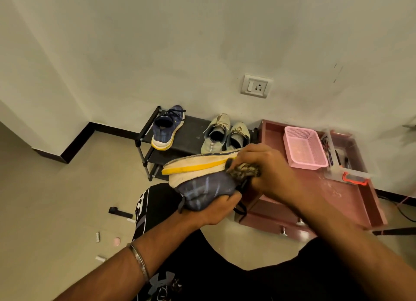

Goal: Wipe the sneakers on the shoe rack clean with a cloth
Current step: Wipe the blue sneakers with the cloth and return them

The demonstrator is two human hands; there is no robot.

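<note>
A blue sneaker [202, 179] with a white and yellow sole lies on its side, sole up, in my left hand [216, 208], which grips it from below. My right hand [265, 172] is closed on a dark patterned cloth [244, 171] pressed against the sole's right end. The matching blue sneaker [166, 129] stands on the black shoe rack [191, 134] against the wall. Two beige sneakers [225, 134] stand side by side at the rack's right end, partly hidden behind my right hand.
A pink basket [304, 147] and a clear plastic box [337, 156] sit on a maroon low unit [337, 201] right of the rack. A wall socket [256, 86] is above. Small bits and a black strap [120, 211] lie on the tiled floor at left. My knee in black shorts is below the shoe.
</note>
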